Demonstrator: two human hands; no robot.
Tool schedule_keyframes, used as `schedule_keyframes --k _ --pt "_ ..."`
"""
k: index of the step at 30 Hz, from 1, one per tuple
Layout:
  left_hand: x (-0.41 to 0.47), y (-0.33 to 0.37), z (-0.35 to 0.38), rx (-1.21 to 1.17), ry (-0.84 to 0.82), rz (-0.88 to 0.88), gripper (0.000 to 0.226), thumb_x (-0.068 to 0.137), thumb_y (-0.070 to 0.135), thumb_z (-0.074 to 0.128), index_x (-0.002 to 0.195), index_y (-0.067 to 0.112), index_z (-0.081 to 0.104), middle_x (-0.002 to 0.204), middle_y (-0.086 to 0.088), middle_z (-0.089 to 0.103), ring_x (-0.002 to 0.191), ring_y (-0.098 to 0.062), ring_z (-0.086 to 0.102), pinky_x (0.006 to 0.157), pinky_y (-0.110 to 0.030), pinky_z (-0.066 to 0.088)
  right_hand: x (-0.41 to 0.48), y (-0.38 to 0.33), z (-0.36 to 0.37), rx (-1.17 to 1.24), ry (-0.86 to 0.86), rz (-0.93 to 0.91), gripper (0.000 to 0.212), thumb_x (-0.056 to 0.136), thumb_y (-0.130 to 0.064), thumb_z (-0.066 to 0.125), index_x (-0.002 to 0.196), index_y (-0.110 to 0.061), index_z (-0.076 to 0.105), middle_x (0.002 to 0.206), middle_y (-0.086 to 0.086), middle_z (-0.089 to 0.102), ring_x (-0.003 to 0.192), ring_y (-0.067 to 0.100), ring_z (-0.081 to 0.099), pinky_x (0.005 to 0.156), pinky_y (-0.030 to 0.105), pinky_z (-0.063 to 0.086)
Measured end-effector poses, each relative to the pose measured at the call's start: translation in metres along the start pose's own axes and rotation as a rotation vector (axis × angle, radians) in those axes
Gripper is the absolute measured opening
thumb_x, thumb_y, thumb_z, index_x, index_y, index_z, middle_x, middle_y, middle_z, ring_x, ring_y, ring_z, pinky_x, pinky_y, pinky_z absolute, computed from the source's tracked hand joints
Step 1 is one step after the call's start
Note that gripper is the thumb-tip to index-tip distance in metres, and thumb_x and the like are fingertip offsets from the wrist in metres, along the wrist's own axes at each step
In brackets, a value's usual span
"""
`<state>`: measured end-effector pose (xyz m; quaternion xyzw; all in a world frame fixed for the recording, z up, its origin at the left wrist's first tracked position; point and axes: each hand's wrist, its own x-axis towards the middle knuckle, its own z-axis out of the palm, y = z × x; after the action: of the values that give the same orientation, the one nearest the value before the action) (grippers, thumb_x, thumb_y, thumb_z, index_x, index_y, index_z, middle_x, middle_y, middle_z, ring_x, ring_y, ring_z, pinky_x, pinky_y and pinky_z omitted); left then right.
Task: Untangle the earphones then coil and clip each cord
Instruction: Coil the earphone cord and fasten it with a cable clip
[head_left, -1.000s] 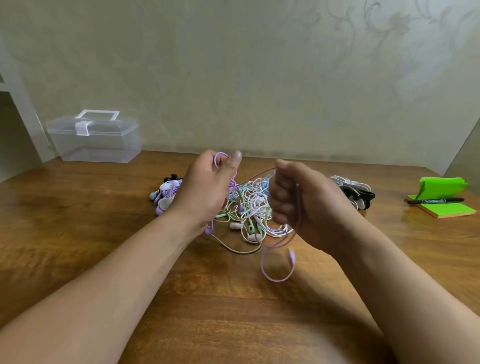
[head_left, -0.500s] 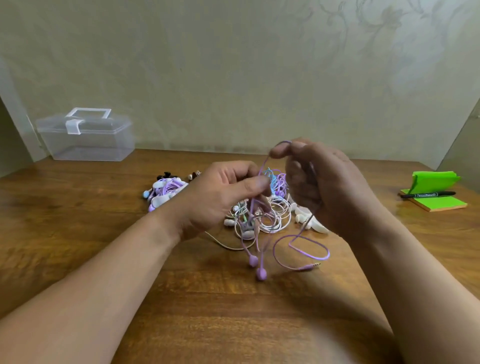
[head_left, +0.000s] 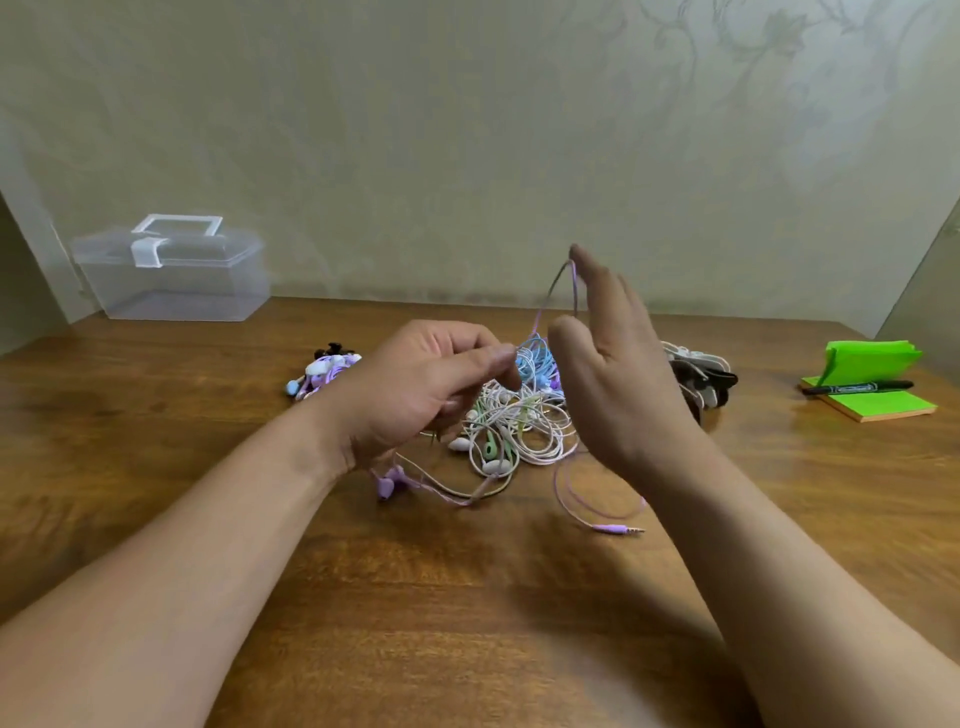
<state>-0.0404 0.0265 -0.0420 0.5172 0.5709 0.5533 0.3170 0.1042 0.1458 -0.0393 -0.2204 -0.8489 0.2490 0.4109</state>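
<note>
A tangle of white, green and blue earphones (head_left: 519, 421) lies on the wooden table (head_left: 467, 597). My left hand (head_left: 421, 384) is curled just left of it and pinches the purple earphone cord (head_left: 574, 286). That cord rises from the pinch and loops over the fingertips of my right hand (head_left: 618, 374), which stands upright with straight fingers. Two purple earbuds (head_left: 387, 483) dangle below my left wrist. The cord's tail curves onto the table and ends at its jack (head_left: 618, 529).
A bundle of purple and white earphones (head_left: 324, 371) sits left of the tangle, and a black and white pile (head_left: 701, 374) lies behind my right hand. A clear lidded box (head_left: 171, 275) stands back left. Green sticky notes (head_left: 878, 405) with a marker (head_left: 857, 387) lie right.
My right hand has opened from a fist into straight upright fingers with the purple cord looped over them. My left hand dropped lower, and the earbuds shifted left under its wrist.
</note>
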Motion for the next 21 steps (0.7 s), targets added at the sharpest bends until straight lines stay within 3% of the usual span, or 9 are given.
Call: schedule_keyframes --k 3,5,7,9,10,12,15,18,21 --pt "0.000 -0.002 -0.001 0.074 0.017 -0.021 0.029 0.103 0.025 0.058 0.085 0.007 0.072 0.050 -0.003 0.029 0.042 -0.014 0.025 0.043 -0.024 0.027 -0.001 -0.004 -0.003 -0.016 0.108 -0.108 0.071 0.094 -0.029 0.040 0.162 -0.016 0.031 0.164 -0.001 0.036 0.153 0.009 0.027 0.124 0.029 0.022" --pt "0.000 -0.001 -0.002 0.082 0.007 -0.015 0.027 0.101 0.027 0.062 0.083 0.010 0.073 0.049 -0.003 0.031 0.042 -0.013 0.027 0.043 -0.025 0.026 -0.004 -0.005 -0.007 -0.040 0.023 -0.187 0.056 0.104 -0.038 0.042 0.158 -0.022 0.040 0.156 -0.005 0.047 0.146 0.005 0.038 0.119 0.031 0.031" --pt "0.000 -0.002 -0.004 0.087 0.003 0.007 0.027 0.102 0.023 0.061 0.083 0.009 0.074 0.049 -0.002 0.033 0.043 -0.012 0.028 0.043 -0.025 0.029 -0.008 -0.007 -0.009 0.040 -0.236 -0.139 0.042 0.109 -0.053 0.042 0.133 -0.025 0.062 0.120 -0.010 0.069 0.112 0.004 0.061 0.096 0.036 0.050" --pt "0.001 -0.002 -0.006 0.080 0.005 0.000 0.027 0.104 0.016 0.056 0.087 -0.002 0.066 0.048 -0.002 0.037 0.042 -0.013 0.032 0.043 -0.026 0.032 -0.009 -0.005 -0.008 0.155 -0.429 -0.043 0.042 0.105 -0.055 0.046 0.093 -0.023 0.071 0.073 -0.012 0.064 0.069 0.008 0.061 0.067 0.041 0.056" --pt "0.000 -0.002 -0.007 0.065 0.001 -0.009 0.029 0.103 0.019 0.057 0.082 -0.001 0.062 0.047 -0.002 0.039 0.041 -0.014 0.034 0.044 -0.027 0.031 -0.008 -0.005 -0.009 0.232 -0.432 0.004 0.044 0.106 -0.052 0.049 0.078 -0.025 0.070 0.060 -0.011 0.058 0.056 0.008 0.055 0.055 0.035 0.052" --pt "-0.001 -0.001 -0.014 0.020 -0.021 -0.007 0.033 0.099 0.028 0.062 0.074 0.008 0.057 0.047 -0.003 0.040 0.040 -0.018 0.036 0.049 -0.033 0.028 -0.001 -0.001 -0.013 0.400 -0.238 0.111 0.050 0.107 -0.040 0.056 0.060 -0.024 0.062 0.050 -0.008 0.049 0.045 0.012 0.045 0.048 0.027 0.041" --pt "-0.003 -0.002 -0.027 -0.093 -0.064 0.015 0.026 0.095 0.024 0.057 0.074 0.008 0.062 0.052 -0.007 0.044 0.045 -0.022 0.044 0.065 -0.037 0.046 0.014 0.018 -0.024 0.649 0.052 0.314 0.046 0.098 -0.023 0.061 0.054 -0.015 0.051 0.050 0.001 0.042 0.049 0.022 0.042 0.059 0.034 0.045" --pt "-0.003 -0.003 -0.029 -0.065 -0.044 0.004 0.024 0.100 0.017 0.057 0.083 0.005 0.070 0.052 -0.004 0.042 0.046 -0.016 0.039 0.057 -0.031 0.050 0.014 0.032 -0.019 0.217 -0.022 0.250 0.029 0.092 -0.034 0.059 0.081 -0.008 0.065 0.077 0.007 0.067 0.078 0.027 0.061 0.078 0.045 0.051" --pt "0.001 -0.006 -0.020 0.086 -0.022 -0.029 0.026 0.104 0.017 0.055 0.092 0.003 0.072 0.052 -0.003 0.039 0.050 -0.016 0.033 0.050 -0.027 0.040 0.001 0.017 -0.005 0.068 -0.146 0.001 0.033 0.107 -0.045 0.052 0.123 -0.020 0.067 0.116 -0.006 0.071 0.110 0.008 0.062 0.094 0.035 0.049"
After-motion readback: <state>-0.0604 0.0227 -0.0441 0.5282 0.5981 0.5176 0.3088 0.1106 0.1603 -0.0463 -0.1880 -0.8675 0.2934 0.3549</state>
